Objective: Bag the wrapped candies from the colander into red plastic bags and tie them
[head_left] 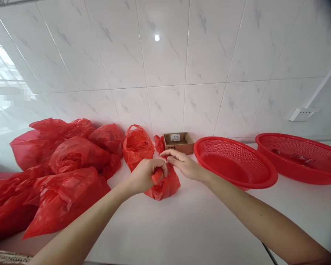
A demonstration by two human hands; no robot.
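Note:
A small red plastic bag (165, 189) rests on the white table in front of me, its top gathered up between my hands. My left hand (148, 175) is closed around part of the bag's top, and a bit of red plastic pokes out below the curled fingers. From the other side, my right hand (183, 163) pinches the bag's top with thumb and fingertips. What is inside the bag cannot be seen. Just behind stands another red plastic bag (138, 145), its handle loop upright.
Several filled red bags (74, 154) are heaped on the left. An open cardboard box (179, 148) sits against the tiled wall. To the right are a red perforated basket (234, 182) and a second red basket (298, 173). A socket strip (303, 114) is fixed to the wall.

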